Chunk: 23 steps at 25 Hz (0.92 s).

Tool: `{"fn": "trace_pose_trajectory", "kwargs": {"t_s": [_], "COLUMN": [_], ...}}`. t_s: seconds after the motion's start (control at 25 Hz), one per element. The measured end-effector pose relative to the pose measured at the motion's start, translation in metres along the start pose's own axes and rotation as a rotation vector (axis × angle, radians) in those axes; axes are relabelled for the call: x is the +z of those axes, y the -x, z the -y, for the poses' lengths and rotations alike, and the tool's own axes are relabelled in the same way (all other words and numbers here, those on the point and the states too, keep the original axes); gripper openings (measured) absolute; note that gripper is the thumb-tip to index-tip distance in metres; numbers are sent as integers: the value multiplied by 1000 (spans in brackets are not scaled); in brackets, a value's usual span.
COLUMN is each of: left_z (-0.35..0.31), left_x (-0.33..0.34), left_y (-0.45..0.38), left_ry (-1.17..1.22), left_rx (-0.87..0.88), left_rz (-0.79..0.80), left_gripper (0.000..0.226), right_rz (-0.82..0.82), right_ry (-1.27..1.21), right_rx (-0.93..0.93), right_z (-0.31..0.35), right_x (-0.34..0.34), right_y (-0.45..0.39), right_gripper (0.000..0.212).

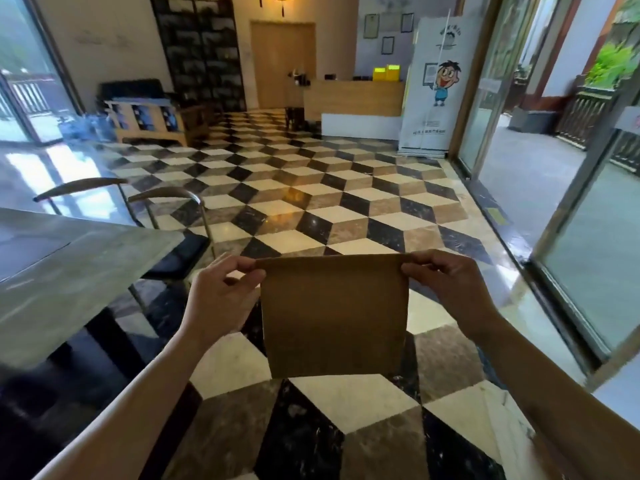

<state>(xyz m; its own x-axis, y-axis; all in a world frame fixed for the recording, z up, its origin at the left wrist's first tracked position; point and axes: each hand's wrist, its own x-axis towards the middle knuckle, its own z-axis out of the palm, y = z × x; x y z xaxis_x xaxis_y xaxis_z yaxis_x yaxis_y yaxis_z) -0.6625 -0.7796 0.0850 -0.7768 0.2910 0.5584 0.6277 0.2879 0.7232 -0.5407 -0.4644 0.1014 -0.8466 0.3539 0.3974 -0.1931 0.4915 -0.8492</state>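
Observation:
A flat brown paper bag (334, 315) hangs upright in front of me above the patterned floor. My left hand (221, 299) pinches its top left corner between thumb and fingers. My right hand (446, 289) pinches the top right corner the same way. The bag's top edge is stretched straight between the two hands and its lower edge hangs free.
A grey stone table (69, 268) stands at my left with two curved-back chairs (166, 199) beside it. A wooden reception counter (356, 98) and a white cartoon banner (436, 88) stand at the far end. Glass doors (588, 244) line the right side.

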Motion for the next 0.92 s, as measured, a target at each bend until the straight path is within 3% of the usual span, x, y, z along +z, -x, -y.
{"fn": "trace_pose_trajectory", "kwargs": {"t_s": [0.12,0.48,0.76,0.92], "left_z": [33,99,135,157], "left_x": [-28,-68,-72,-82], "left_y": [2,-24,-59,-72], "left_ry": [-2,-154,-270,-292], "left_rx": [-112,-239,-357,-421], "left_rz": [-82,-320,-433,-494], "left_gripper": [20,30,35,24], "right_rz": [119,381,525,571], "right_ry": [-78,-218,-238,-260], "right_rx": [-27,-84,-139,-125], "right_z": [-3,-31,-44,-46], "right_x": [47,154,215,256], "right_y": [-31,-147,-226,-260], "right_gripper": [22,19,22,19]}}
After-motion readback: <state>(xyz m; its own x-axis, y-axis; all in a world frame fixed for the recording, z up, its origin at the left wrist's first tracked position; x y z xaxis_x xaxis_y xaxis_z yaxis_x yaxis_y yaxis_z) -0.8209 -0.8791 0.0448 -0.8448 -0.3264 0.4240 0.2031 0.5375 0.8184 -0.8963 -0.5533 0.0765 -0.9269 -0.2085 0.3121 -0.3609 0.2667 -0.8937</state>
